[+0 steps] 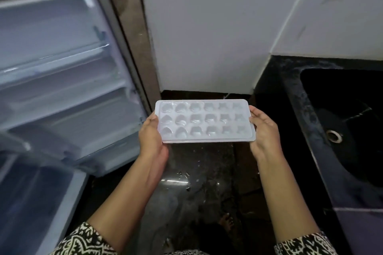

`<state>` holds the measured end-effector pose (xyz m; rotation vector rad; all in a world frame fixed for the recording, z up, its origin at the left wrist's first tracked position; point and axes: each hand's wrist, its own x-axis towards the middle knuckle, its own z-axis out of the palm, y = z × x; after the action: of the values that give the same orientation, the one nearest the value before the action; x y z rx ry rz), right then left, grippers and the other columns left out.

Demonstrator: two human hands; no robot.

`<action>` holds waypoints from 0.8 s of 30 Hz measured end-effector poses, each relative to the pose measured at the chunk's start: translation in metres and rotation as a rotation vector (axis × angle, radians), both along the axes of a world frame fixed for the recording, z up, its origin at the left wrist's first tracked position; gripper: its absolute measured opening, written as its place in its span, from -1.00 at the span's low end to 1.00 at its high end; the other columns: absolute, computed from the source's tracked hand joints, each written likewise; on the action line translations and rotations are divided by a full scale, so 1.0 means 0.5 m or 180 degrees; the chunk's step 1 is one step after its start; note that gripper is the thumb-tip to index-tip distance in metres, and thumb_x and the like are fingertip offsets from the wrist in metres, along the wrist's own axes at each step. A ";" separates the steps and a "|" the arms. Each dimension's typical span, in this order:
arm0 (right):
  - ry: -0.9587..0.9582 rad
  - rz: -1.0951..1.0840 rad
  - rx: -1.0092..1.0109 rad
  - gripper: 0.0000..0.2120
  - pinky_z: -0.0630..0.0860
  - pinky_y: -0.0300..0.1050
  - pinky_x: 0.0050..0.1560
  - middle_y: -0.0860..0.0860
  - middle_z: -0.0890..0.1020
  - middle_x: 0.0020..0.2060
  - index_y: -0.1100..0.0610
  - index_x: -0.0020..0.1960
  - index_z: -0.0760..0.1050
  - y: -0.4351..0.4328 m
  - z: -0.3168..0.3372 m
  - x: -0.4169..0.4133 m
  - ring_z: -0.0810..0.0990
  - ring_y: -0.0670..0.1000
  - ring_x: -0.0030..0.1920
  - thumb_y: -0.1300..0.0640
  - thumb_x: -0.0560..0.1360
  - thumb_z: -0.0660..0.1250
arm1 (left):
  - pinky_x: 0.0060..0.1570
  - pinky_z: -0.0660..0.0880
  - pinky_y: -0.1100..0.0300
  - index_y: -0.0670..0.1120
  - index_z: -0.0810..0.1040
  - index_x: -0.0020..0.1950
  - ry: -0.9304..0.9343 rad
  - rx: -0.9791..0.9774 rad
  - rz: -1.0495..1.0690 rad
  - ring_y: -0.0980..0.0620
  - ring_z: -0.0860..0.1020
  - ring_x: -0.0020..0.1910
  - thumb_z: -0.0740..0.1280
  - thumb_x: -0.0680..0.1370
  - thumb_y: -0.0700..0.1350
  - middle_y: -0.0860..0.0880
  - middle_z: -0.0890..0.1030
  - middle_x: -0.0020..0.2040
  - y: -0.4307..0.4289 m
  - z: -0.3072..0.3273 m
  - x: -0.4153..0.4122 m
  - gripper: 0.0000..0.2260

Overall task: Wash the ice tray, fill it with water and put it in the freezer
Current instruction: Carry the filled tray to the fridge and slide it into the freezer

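While left hand (150,136) and right hand (264,130) clamp the ice tray (204,122), freezer (62,72) stands open left, sink (297,109) right.

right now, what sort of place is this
Most likely a home kitchen: an open freezer on the left, a dark sink with a metal drain on the right, and a white ice tray held by the left hand and right hand.

Ice tray (204,121) held level in both my hands, beside the open freezer (62,58).
My left hand (150,136) grips the tray's left short edge and my right hand (264,130) the right one. The tray is white, three rows of six cells; water content cannot be told. The freezer is to my left, the dark sink (310,151) with its metal drain (334,136) to my right.
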<state>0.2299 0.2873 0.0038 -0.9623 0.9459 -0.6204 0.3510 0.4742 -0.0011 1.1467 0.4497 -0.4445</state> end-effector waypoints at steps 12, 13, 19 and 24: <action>-0.0162 0.1307 0.0145 -0.69 0.61 -0.11 -0.24 0.06 0.67 -0.16 0.22 0.12 0.52 0.351 0.017 0.226 0.66 0.02 -0.22 0.44 0.49 0.14 | -0.05 0.63 -0.10 -0.16 0.56 0.21 -0.0047 -0.0037 0.1394 -0.08 0.68 -0.10 0.21 0.64 -0.18 -0.12 0.68 0.02 0.412 0.016 0.056 -0.79; -0.0159 0.1420 0.0151 -0.69 0.61 -0.11 -0.24 0.07 0.66 -0.14 0.22 0.12 0.52 0.381 0.018 0.247 0.65 0.03 -0.21 0.44 0.49 0.13 | 0.02 0.61 -0.14 -0.17 0.55 0.24 -0.0051 -0.0034 0.1533 -0.12 0.67 -0.02 0.22 0.64 -0.18 -0.14 0.68 0.07 0.444 0.020 0.059 -0.77; -0.0126 0.2085 0.0133 -0.68 0.59 -0.06 -0.20 0.12 0.64 -0.06 0.22 0.13 0.51 0.538 0.025 0.358 0.63 0.09 -0.13 0.44 0.50 0.12 | 0.11 0.55 -0.24 -0.14 0.58 0.20 -0.0064 0.0006 0.2191 -0.18 0.65 0.06 0.21 0.64 -0.17 -0.15 0.67 0.10 0.601 0.034 0.071 -0.80; -0.0132 0.2722 0.0107 -0.71 0.60 -0.15 -0.35 0.02 0.68 -0.20 0.18 0.02 0.54 0.665 0.029 0.440 0.67 -0.02 -0.28 0.44 0.50 0.14 | 0.03 0.58 -0.25 -0.02 0.62 0.08 0.0011 0.0005 0.2722 -0.12 0.68 -0.05 0.24 0.64 -0.11 -0.03 0.72 -0.07 0.719 0.032 0.078 -0.84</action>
<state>0.4497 0.6197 0.0184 -1.1985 0.4282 0.1000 0.3902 0.8335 0.0148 0.8532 0.8835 0.2996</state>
